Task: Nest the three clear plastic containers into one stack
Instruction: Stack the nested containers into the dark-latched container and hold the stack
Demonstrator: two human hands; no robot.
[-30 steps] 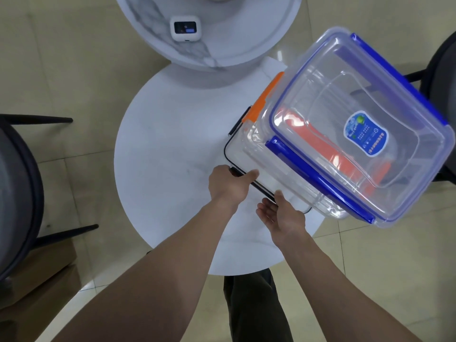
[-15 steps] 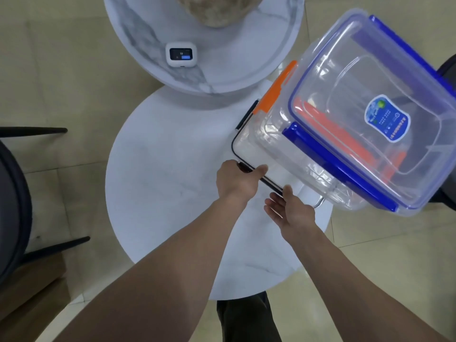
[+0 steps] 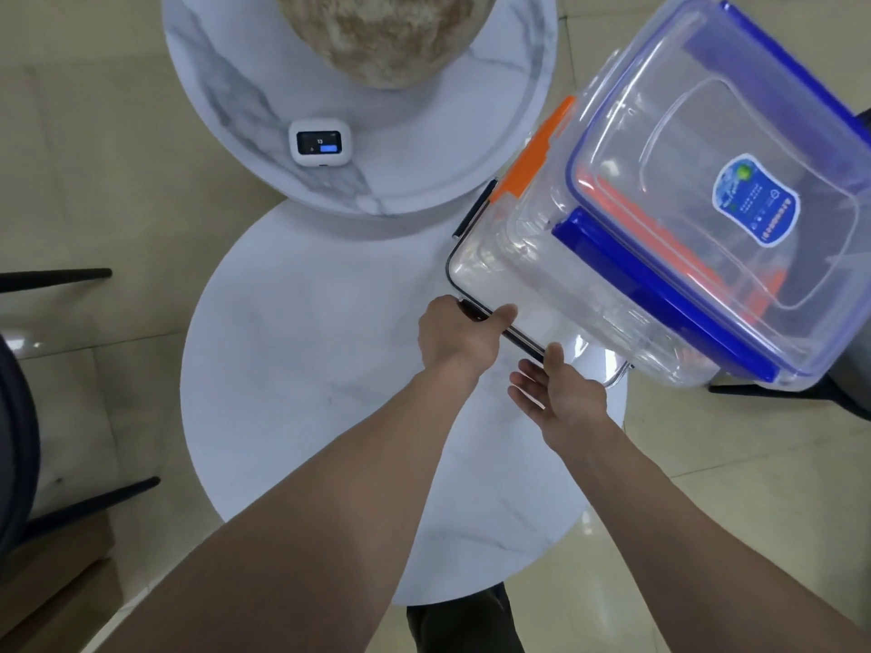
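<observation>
Three clear plastic containers stand stacked at the right edge of the white round table (image 3: 301,369). The top one has blue clips (image 3: 660,294) and a blue label. Under it sits one with orange clips (image 3: 532,153). The lowest, with a black-trimmed rim (image 3: 476,275), rests on the table. My left hand (image 3: 457,337) grips the black clip on the lowest container's near rim, thumb over the edge. My right hand (image 3: 556,393) lies against the same rim just to the right, fingers spread, thumb up on the edge.
A higher marble round table (image 3: 424,157) at the back overlaps the white one. It carries a small white device with a screen (image 3: 320,143) and a large beige rounded object (image 3: 386,35). Dark chairs stand at the left (image 3: 19,417) and right. The floor is tiled.
The view has shifted so the stack and tables sit lower and nearer. Both hands stay on the lowest container's near rim; the right thumb has come up onto the edge.
</observation>
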